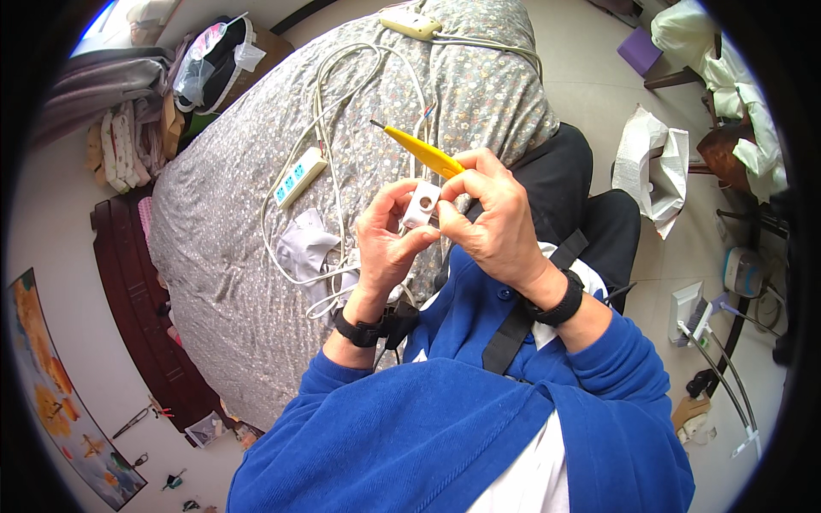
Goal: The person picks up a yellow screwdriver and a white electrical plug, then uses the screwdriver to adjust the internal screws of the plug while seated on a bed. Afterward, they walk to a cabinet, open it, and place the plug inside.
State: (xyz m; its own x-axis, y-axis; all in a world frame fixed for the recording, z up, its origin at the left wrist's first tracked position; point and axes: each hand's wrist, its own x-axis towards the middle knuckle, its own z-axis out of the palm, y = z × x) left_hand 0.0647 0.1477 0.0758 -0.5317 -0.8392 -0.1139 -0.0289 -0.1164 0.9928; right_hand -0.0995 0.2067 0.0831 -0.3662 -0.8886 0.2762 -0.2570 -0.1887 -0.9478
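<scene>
A small white plastic piece [421, 205] with a round hole is held at the centre of the view. My left hand [389, 231] grips it between thumb and fingers. My right hand [487, 218] holds a yellow pen-like tool [415, 147] with a dark tip pointing up and left, while its thumb and fingers also touch the white piece. Behind them on the floral bed cover [205, 239] lie looped white cables [340, 221], a white power strip [299, 178] and a crumpled pale cloth [304, 244].
A cream-coloured box [410, 24] with cables rests at the bed's far end. A crumpled white bag [650, 167] and a purple box [640, 53] are to the right, near mops [697, 316]. Along the left are a dark wooden headboard [128, 299] and piled fabrics [111, 94].
</scene>
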